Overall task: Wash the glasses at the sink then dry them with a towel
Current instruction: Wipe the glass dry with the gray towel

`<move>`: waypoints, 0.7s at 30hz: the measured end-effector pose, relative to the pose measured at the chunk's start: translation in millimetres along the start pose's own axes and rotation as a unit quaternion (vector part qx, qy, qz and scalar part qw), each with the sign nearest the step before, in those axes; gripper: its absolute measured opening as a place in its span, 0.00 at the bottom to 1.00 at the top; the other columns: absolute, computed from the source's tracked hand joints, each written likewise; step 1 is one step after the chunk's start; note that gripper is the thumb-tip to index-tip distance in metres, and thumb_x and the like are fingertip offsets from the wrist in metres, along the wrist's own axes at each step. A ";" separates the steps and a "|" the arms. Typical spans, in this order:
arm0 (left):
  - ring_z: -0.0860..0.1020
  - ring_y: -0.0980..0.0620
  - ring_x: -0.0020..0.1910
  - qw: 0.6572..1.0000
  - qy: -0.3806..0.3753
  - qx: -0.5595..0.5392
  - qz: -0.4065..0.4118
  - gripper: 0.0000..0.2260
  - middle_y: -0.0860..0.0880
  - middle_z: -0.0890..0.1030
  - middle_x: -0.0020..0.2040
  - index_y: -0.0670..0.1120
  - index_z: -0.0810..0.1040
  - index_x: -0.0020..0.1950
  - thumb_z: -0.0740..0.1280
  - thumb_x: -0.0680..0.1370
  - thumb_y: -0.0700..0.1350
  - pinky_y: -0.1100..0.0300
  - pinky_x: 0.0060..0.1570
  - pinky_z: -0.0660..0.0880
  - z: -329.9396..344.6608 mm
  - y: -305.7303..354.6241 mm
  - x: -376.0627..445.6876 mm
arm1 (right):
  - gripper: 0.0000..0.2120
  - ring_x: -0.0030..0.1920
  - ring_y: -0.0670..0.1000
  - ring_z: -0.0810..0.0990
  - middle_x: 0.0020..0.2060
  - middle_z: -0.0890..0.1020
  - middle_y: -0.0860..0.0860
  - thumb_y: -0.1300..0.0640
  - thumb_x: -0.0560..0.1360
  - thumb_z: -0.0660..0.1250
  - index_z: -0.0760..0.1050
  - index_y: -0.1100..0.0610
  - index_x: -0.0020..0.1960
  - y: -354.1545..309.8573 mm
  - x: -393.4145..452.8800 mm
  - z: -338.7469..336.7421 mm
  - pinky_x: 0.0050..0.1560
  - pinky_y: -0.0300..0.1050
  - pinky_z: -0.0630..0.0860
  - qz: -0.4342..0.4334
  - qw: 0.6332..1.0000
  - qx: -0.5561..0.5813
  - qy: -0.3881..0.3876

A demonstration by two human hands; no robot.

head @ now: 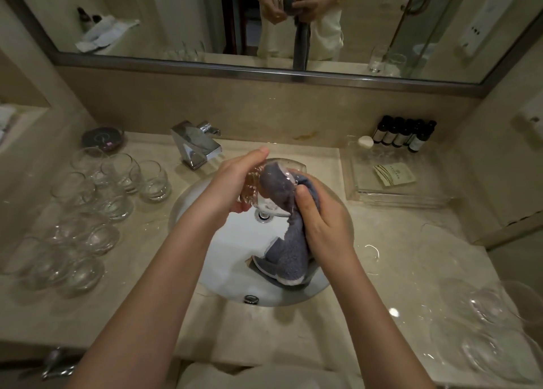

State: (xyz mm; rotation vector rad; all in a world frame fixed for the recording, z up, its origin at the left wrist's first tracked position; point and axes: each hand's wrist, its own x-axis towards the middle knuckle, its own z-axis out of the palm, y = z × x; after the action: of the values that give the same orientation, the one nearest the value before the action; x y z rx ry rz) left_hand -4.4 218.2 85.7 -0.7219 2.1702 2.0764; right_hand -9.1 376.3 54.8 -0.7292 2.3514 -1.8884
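At frame centre, the left hand (235, 183) cups a glass (264, 194); the right hand (320, 215) grasps the towel (282, 183) stuffed inside. Thin, wet, probably slippery and fragile: hold the bowl, not the rim.

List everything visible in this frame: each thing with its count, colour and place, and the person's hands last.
Glass in hand: one, clear, above the sink.
Towel: one, grey, pushed into that glass, tail hanging into the sink.
Sink: one, white, centre.
Faucet: one, chrome, behind the sink.
Glasses on left counter: about a dozen, clear.
Glasses on right counter: several, clear, count unclear.
Bottles: about five, dark, back right.
Tray: one, clear, holds a packet.
Mirror: one, on the wall.
Left hand: holds the glass.
Right hand: grips the towel.
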 end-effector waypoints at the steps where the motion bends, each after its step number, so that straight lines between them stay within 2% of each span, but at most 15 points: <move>1: 0.70 0.55 0.25 1.000 -0.003 0.007 -0.002 0.15 0.51 0.76 0.32 0.51 0.78 0.41 0.65 0.74 0.63 0.65 0.27 0.61 0.4 1.2 0.6 | 0.16 0.56 0.33 0.77 0.52 0.81 0.37 0.43 0.79 0.55 0.75 0.46 0.61 -0.2 -0.9 1.5 0.53 0.29 0.69 0.001 1.000 -0.003 -0.005; 3: 0.69 0.52 0.29 1.000 -0.002 0.020 0.000 0.17 0.49 0.76 0.35 0.51 0.78 0.40 0.67 0.70 0.65 0.63 0.29 0.60 0.9 4.6 2.4 | 0.25 0.58 0.39 0.77 0.57 0.81 0.43 0.34 0.77 0.52 0.74 0.46 0.63 0.8 -4.3 3.7 0.55 0.34 0.70 0.005 0.999 0.000 -0.032; 5: 0.70 0.54 0.27 0.998 0.003 0.056 0.018 0.17 0.54 0.77 0.30 0.50 0.77 0.39 0.66 0.74 0.63 0.63 0.28 0.60 4.2 8.9 2.6 | 0.32 0.58 0.41 0.77 0.57 0.80 0.41 0.24 0.70 0.53 0.72 0.42 0.64 -0.3 -6.8 5.2 0.55 0.36 0.71 0.009 0.996 -0.043 -0.083; 6: 0.71 0.57 0.26 0.996 0.007 0.087 0.029 0.17 0.57 0.78 0.28 0.49 0.78 0.40 0.65 0.76 0.62 0.63 0.28 0.61 5.9 10.4 2.0 | 0.32 0.57 0.41 0.77 0.55 0.80 0.40 0.23 0.66 0.58 0.71 0.40 0.63 -2.3 -7.7 6.4 0.55 0.35 0.71 0.018 0.992 -0.071 -0.102; 8: 0.74 0.60 0.28 0.992 0.019 0.115 0.053 0.18 0.57 0.81 0.32 0.47 0.80 0.42 0.63 0.78 0.60 0.63 0.29 0.63 9.3 13.1 0.3 | 0.27 0.53 0.41 0.79 0.50 0.81 0.38 0.32 0.64 0.68 0.72 0.38 0.60 -4.1 -8.1 7.8 0.53 0.36 0.73 0.028 0.989 -0.100 -0.107; 10: 0.76 0.59 0.30 0.988 0.036 0.118 0.097 0.17 0.55 0.82 0.35 0.46 0.81 0.40 0.64 0.78 0.58 0.61 0.30 0.65 11.3 10.0 0.1 | 0.20 0.49 0.45 0.82 0.45 0.84 0.42 0.44 0.65 0.74 0.76 0.40 0.56 -3.6 -6.1 6.4 0.52 0.43 0.77 0.057 0.992 -0.048 -0.100; 11: 0.76 0.58 0.31 0.982 0.051 0.129 0.132 0.17 0.55 0.82 0.34 0.47 0.80 0.37 0.65 0.77 0.59 0.60 0.32 0.68 12.6 6.3 0.9 | 0.17 0.48 0.47 0.82 0.44 0.85 0.45 0.48 0.66 0.75 0.78 0.42 0.53 -3.4 -4.0 4.1 0.51 0.45 0.77 0.080 0.991 -0.003 -0.106; 13: 0.79 0.53 0.35 0.958 0.092 0.156 0.221 0.17 0.53 0.82 0.33 0.48 0.79 0.34 0.63 0.73 0.60 0.57 0.37 0.72 12.7 -5.0 5.2 | 0.11 0.43 0.47 0.82 0.41 0.84 0.48 0.53 0.67 0.74 0.81 0.47 0.49 -6.9 0.9 -2.6 0.48 0.41 0.76 0.118 0.979 0.099 -0.136; 15: 0.79 0.48 0.37 0.923 0.105 0.152 0.338 0.19 0.51 0.81 0.34 0.44 0.79 0.37 0.61 0.73 0.58 0.53 0.39 0.74 10.6 -16.3 7.8 | 0.06 0.35 0.44 0.79 0.34 0.82 0.47 0.60 0.71 0.72 0.81 0.52 0.47 -11.1 4.0 -10.3 0.39 0.34 0.75 0.173 0.945 0.213 -0.177; 17: 0.79 0.50 0.38 0.884 0.081 0.148 0.435 0.18 0.52 0.80 0.36 0.41 0.80 0.41 0.60 0.75 0.54 0.54 0.40 0.74 7.1 -24.2 8.5 | 0.06 0.25 0.41 0.75 0.27 0.78 0.46 0.65 0.72 0.69 0.78 0.57 0.47 -15.4 3.9 -13.9 0.27 0.32 0.73 0.225 0.911 0.279 -0.203; 18: 0.79 0.51 0.38 0.878 0.061 0.144 0.452 0.17 0.52 0.80 0.37 0.43 0.80 0.42 0.59 0.75 0.55 0.56 0.41 0.74 5.3 -25.0 8.8 | 0.08 0.23 0.41 0.75 0.26 0.78 0.46 0.66 0.70 0.71 0.78 0.58 0.47 -15.1 2.6 -13.6 0.25 0.32 0.73 0.231 0.908 0.284 -0.203; 19: 0.79 0.50 0.39 0.890 0.039 0.124 0.438 0.17 0.51 0.80 0.38 0.46 0.81 0.41 0.59 0.75 0.57 0.56 0.42 0.74 3.9 -23.6 9.9 | 0.09 0.24 0.42 0.76 0.27 0.78 0.47 0.66 0.68 0.72 0.79 0.57 0.46 -14.0 1.4 -12.3 0.27 0.33 0.74 0.224 0.912 0.284 -0.196; 21: 0.80 0.45 0.39 0.950 0.003 0.043 0.309 0.20 0.49 0.81 0.37 0.51 0.81 0.38 0.57 0.73 0.64 0.54 0.41 0.74 1.4 -11.2 7.7 | 0.11 0.36 0.44 0.80 0.36 0.83 0.47 0.62 0.67 0.70 0.82 0.52 0.48 -10.3 -0.8 -8.1 0.38 0.36 0.76 0.169 0.938 0.250 -0.171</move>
State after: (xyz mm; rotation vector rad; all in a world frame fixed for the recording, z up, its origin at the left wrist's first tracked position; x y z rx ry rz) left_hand -7.6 217.3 72.4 -0.0203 2.7251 2.1837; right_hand -7.5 382.5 66.3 -0.5071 1.5715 -1.8942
